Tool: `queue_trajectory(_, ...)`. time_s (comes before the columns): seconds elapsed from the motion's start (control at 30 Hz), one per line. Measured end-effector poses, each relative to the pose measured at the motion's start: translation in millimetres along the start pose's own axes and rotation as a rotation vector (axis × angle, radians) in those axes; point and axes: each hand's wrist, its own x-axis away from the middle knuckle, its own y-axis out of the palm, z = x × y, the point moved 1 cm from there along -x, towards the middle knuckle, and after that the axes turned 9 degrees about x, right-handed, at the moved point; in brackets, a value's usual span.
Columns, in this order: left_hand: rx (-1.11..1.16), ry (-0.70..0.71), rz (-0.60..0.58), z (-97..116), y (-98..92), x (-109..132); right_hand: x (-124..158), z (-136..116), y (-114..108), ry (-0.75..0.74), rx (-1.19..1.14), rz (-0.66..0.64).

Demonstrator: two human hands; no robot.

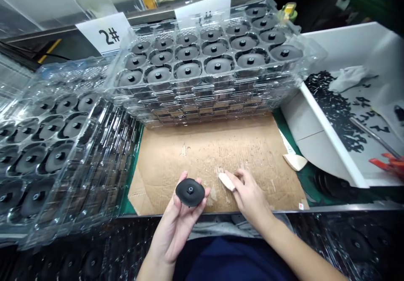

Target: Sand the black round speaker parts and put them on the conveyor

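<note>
The round black disc [190,192], with a raised central hub, is cradled on the upturned palm of the left hand [172,228], its rim gripped by the curled fingers and thumb above the cardboard sheet [214,167]. A small pale wedge [226,181], of a material that cannot be made out, is held by the partly closed right hand [249,194], just beside the disc but not touching it. Scratches and pale scuffs are seen on the cardboard sheet, and a second pale wedge [295,162] is laid at its far right corner. A tall stack of clear plastic trays [208,104] filled with matching black discs is placed beyond the cardboard sheet, with a "2#" card [105,35] behind it. Further stacked trays [72,146] are ranged to the left. To the right, a white bin [328,146] is set on a green mat [303,180], and small black pieces [334,108], a white cloth [349,79] and a red-handled tool [386,165] are held inside it. Dark blue clothing [233,260] is visible between the forearms.
</note>
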Motion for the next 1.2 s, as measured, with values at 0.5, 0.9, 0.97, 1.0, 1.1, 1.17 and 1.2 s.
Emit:
queue_trajectory(0.5,-0.196,0.046,-0.037,-20.7,27.4,13.3,4.7,-78.8,-81.4,-0.252,-0.432,0.133)
queue_trajectory(0.9,-0.235,0.16,-0.01,-10.0,35.2,33.5,2.7,-117.2,-88.0,-0.407,-0.479,0.017)
queue_trajectory(0.97,-0.241,0.179,-0.023,-8.1,33.8,35.3,1.9,-119.9,-88.1,-0.379,-0.484,-0.049)
queue_trajectory(1.0,-0.25,0.182,-0.025,-7.4,33.4,35.9,0.4,-121.3,-88.3,-0.364,-0.474,-0.012)
queue_trajectory(1.1,-0.274,0.171,-0.01,-4.6,33.0,37.6,-2.0,-124.9,-89.1,-0.395,-0.459,0.156)
queue_trajectory(1.17,-0.261,0.16,-0.012,-1.6,31.7,38.7,-0.1,-125.3,-89.3,-0.444,-0.493,0.08)
queue_trajectory(1.2,-0.248,0.156,-0.016,-0.3,30.6,39.0,0.8,-125.0,-89.1,-0.447,-0.501,-0.01)
